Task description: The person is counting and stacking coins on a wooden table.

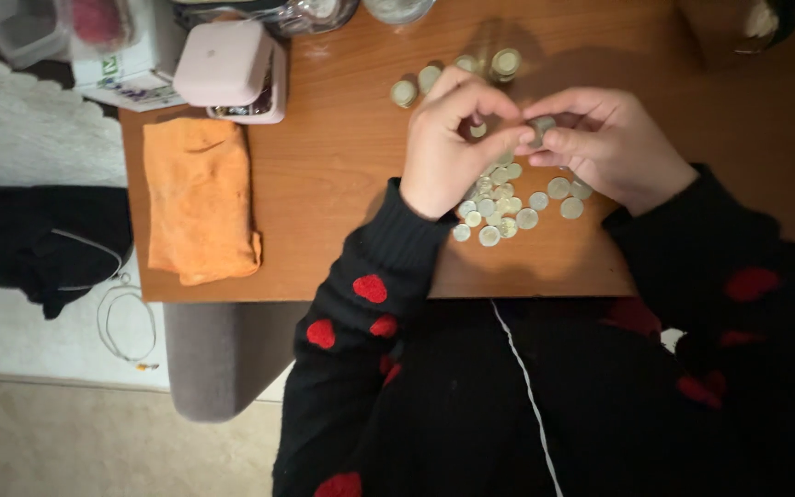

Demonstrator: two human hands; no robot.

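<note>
On the brown wooden table a heap of loose silver and gold coins lies under my hands. My left hand and my right hand meet above the heap, fingertips pinched together on a small stack of coins. Several short coin stacks stand beyond my hands, toward the far edge. My sleeves are black with red hearts.
A folded orange cloth lies at the table's left end. A pale pink box sits behind it, with glass jars at the far edge. Black fabric and a white cord lie on the floor to the left.
</note>
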